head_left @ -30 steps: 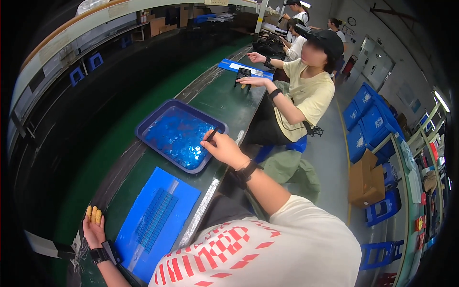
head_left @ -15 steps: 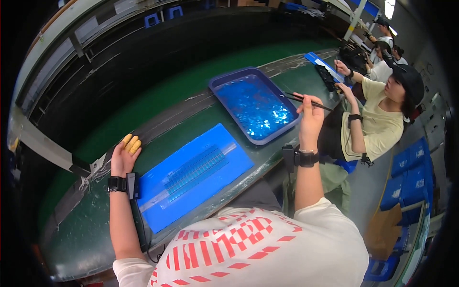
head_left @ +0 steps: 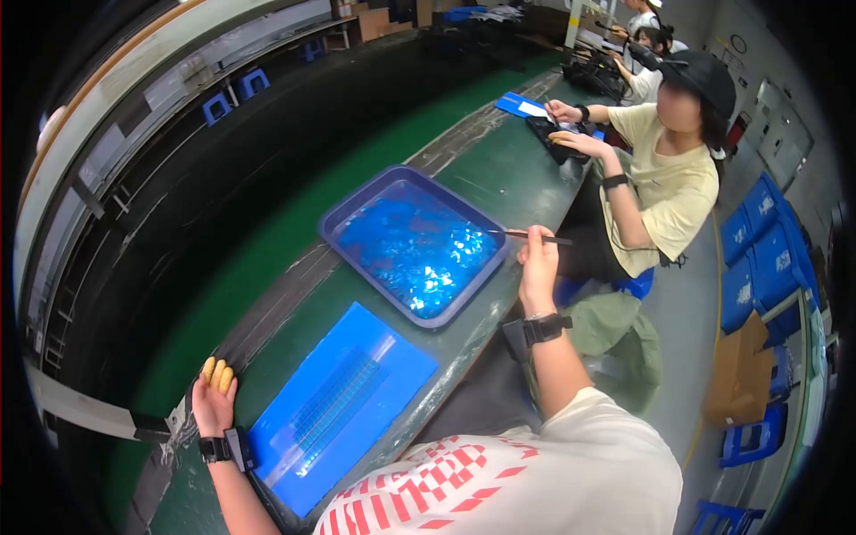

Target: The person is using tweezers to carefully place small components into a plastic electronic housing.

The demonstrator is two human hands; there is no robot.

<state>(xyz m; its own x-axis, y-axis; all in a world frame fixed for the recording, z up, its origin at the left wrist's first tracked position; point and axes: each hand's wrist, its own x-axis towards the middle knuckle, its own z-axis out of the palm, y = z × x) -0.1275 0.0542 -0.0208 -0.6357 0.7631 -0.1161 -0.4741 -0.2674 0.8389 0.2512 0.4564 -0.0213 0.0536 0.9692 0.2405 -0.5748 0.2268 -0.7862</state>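
Far left, two blue plastic stools stood beneath a shelved bench; left hand laid palm up at the edge of the dark green workbench, its fingers loosely curled, nothing seen to be gripped, yellow finger cots worn on its fingertips; a black wrist device strapped below it; just beside, a blue rectangular sheet, on which small translucent blue pieces are set out in a close grid; past its far edge, a dark blue plastic tray, by which many loose glossy blue flakes are held; black tweezers, closely pinched between thumb and fingers of the right hand, their tips pointed left over the tray's right rim; whether a flake is caught in them cannot be told; farther right, a co-worker in a cream T-shirt, seated; blue totes, stacked; a cardboard box, placed below.
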